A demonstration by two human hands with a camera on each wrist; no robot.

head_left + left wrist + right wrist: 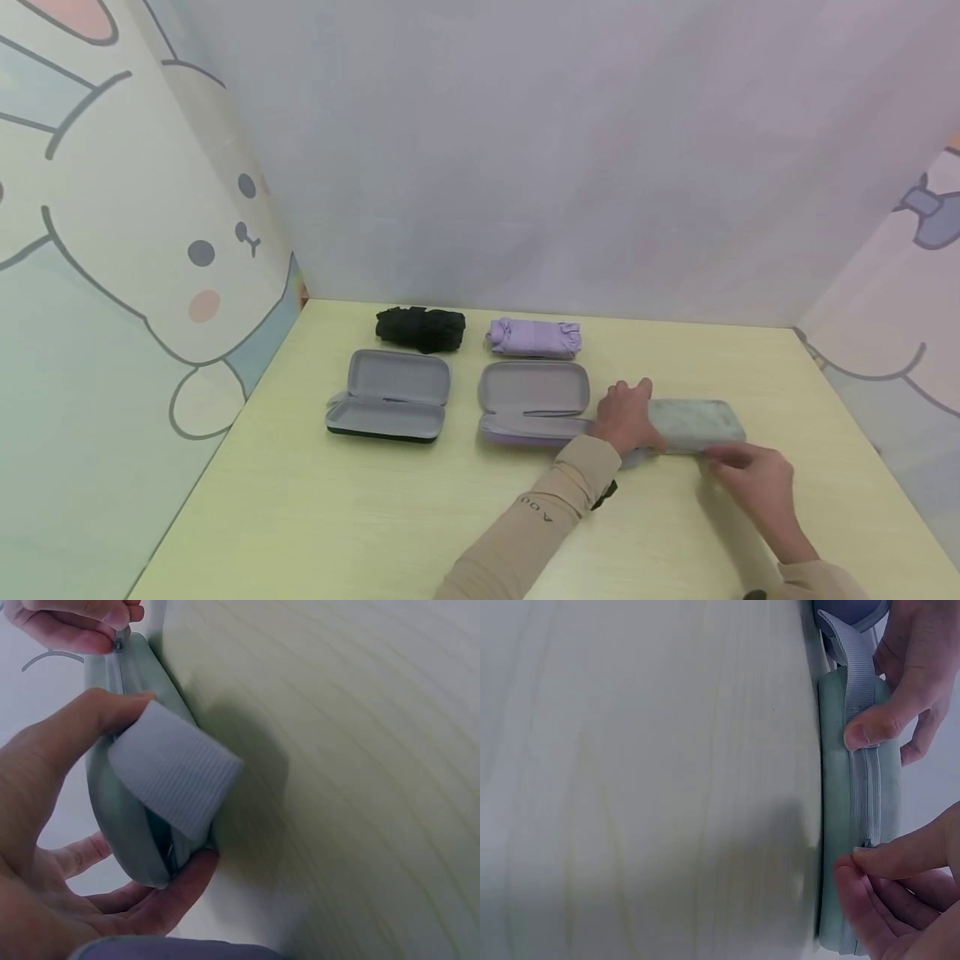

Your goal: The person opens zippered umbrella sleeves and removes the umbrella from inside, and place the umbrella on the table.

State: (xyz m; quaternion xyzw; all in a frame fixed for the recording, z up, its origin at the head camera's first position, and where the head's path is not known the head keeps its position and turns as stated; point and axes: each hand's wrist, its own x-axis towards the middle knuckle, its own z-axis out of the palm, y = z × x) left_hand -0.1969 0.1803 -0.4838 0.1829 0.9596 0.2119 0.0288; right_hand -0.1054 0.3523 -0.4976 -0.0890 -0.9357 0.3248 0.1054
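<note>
A pale green zip case (693, 423) lies closed-lidded on the right part of the table. My left hand (628, 418) grips its left end, with the thumb on a grey ribbed strap (180, 765) at the front side. Along that side runs a grey zipper (866, 795). My right hand (757, 479) pinches the small zipper pull (118, 643) between thumb and forefinger, nearer the right end. In the left wrist view, a narrow dark gap shows in the case's seam near the left fingers.
Left of the green case stands an open purple case (534, 389) with grey lining, partly behind the left hand. Farther left is an open black case (399, 375). Behind them lie a folded purple umbrella (534, 337) and a folded black umbrella (420, 329).
</note>
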